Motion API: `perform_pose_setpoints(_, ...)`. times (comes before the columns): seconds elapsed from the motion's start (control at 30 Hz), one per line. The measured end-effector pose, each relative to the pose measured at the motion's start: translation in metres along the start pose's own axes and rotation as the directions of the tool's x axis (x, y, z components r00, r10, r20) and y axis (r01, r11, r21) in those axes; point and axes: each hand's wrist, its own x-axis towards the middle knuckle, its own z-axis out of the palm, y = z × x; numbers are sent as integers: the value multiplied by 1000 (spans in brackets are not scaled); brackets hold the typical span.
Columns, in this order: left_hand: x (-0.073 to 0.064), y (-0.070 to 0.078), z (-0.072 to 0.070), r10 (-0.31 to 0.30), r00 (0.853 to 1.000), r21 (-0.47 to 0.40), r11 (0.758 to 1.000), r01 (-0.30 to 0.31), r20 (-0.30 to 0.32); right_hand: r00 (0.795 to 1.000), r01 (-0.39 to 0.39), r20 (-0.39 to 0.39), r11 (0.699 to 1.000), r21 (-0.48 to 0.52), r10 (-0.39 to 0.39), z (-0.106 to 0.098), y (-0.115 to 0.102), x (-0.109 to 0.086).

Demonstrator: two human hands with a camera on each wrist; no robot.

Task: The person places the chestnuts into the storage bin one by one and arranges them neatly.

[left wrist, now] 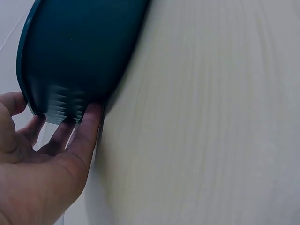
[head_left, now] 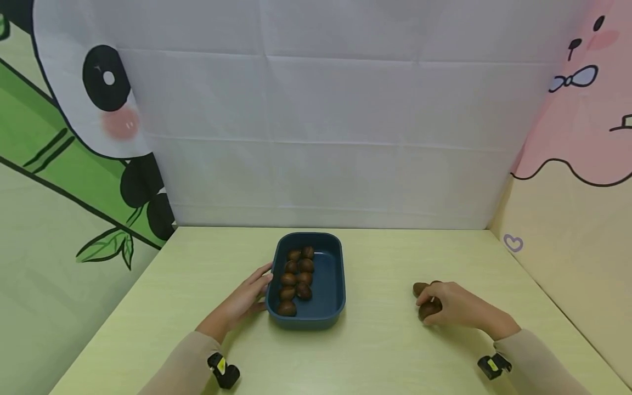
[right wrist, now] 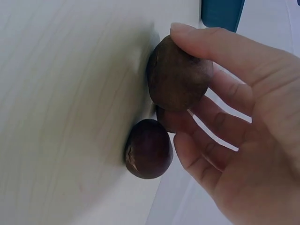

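Observation:
A dark blue, rounded rectangular box [head_left: 328, 285] stands on the table, with several brown chestnuts [head_left: 288, 279] lined up along its left side. My left hand [head_left: 244, 302] rests its spread fingertips against the box's left outer wall; the left wrist view shows the fingers [left wrist: 84, 136] touching that wall from outside. Over to the right, my right hand [head_left: 456, 308] pinches a chestnut [right wrist: 180, 75] between thumb and fingers, low at the tabletop. Beside it lies a darker chestnut [right wrist: 149, 149], and a third chestnut [right wrist: 172, 119] is partly hidden behind these two.
The pale wooden-pattern table [head_left: 375, 351] ends at a white creased backdrop [head_left: 336, 109]. Printed cartoon panels stand at the left [head_left: 99, 197] and right [head_left: 568, 230] sides. Both wrists carry small black camera bands.

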Motion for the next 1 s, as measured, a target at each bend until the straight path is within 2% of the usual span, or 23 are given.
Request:
perform_pose_setpoints(0.2,-1,2,1,-1,1000,3,1000,1,-3,1000,0,10,1000,27,-1,0,-8,6)
perform_pose_setpoints(0.4,-2,3,2,-4,1000,6,1000,4,-8,996,85,-1,993,87,-85,-4,-24,21)
perform_pose_setpoints(0.8,-2,3,1,-4,1000,7,1000,4,-12,984,180,0,981,73,-181,-14,-78,64)
perform_pose_setpoints(1.0,-1,2,1,0,1000,7,1000,0,-12,966,259,-7,963,73,-259,-14,-104,85)
